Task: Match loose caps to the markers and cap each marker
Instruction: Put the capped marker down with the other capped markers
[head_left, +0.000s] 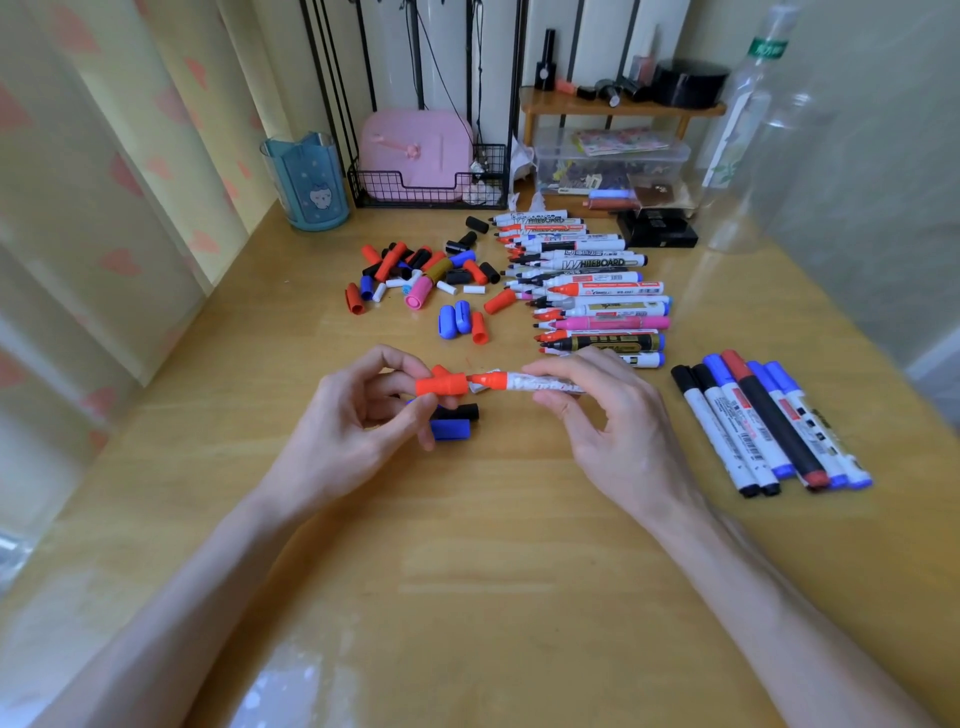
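Observation:
My left hand pinches a red cap above the wooden table. My right hand grips a white marker with a red tip, held level and pointing left. The marker's tip sits right at the cap's open mouth. Under my left fingers lie a black cap and a blue cap. A heap of loose caps lies further back. A row of uncapped markers lies to its right. Several capped markers rest at the right.
A blue cup, a black wire basket with a pink item, a clear plastic box, a black box and a clear bottle line the back of the table. A curtain hangs at the left.

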